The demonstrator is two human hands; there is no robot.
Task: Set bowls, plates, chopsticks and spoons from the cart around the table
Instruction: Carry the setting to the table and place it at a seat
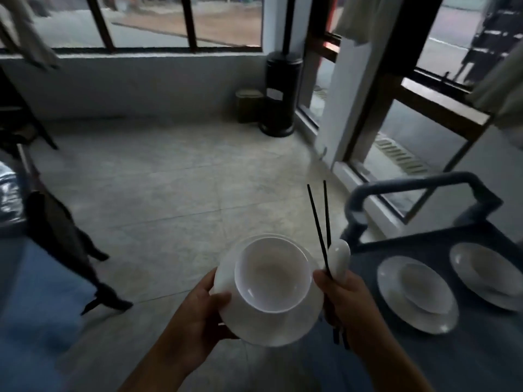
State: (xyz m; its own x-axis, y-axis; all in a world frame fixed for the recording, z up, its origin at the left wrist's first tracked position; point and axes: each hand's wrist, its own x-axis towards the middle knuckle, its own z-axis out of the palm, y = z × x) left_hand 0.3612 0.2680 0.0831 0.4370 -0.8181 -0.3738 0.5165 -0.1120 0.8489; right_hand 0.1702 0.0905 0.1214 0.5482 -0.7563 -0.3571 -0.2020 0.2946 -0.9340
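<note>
Pale tiled floor (pixel 169 199), windowed corner room. Left of the dark blue cart (pixel 467 360), left hand (pixel 203 304) grips a round white plate (pixel 268 329) bearing a white bowl (pixel 273 274); right hand (pixel 343 299) clenches black chopsticks (pixel 318 222) and white spoon (pixel 338 258). On the cart: nearer plate-and-bowl set (pixel 392 301), farther plate-and-bowl set (pixel 464 267). Beyond the cart: black cylindrical heater (pixel 283 91).

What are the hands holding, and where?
The left hand holds the plate by its rim, a bowl on it. The right hand grips the chopsticks and spoon by their lower parts.

Left hand (pixel 203 306) pinches the plate (pixel 271 328); right hand (pixel 346 304) grips chopsticks (pixel 317 222) and spoon (pixel 339 257).
</note>
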